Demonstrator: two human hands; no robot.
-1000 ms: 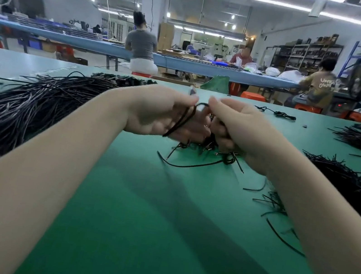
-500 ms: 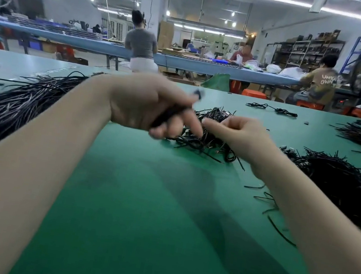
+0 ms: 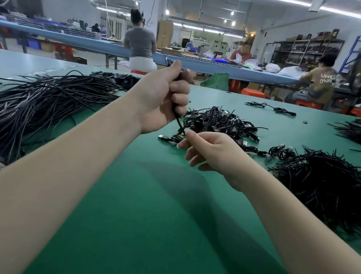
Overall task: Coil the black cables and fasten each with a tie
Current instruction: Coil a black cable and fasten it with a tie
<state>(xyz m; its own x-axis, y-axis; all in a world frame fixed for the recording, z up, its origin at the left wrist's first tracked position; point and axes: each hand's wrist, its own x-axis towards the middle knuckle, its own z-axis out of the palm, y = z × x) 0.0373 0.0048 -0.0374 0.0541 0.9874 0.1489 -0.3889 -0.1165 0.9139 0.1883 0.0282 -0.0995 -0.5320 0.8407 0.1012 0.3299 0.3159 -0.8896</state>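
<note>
Lifting away from the right hand (image 3: 210, 152), which now only pinches a tie end, the left hand (image 3: 164, 100) has fisted the coiled cable (image 3: 178, 122), so twisting comes next

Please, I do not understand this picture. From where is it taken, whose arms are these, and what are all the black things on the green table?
The camera sits on a person's head and looks forward and down, so both arms are that person's own. The left hand is raised and grips a coiled black cable. The right hand pinches the end hanging below it. On the green table lie loose long cables at the left, a pile of finished coils behind the hands, and a heap of short ties at the right.
</note>
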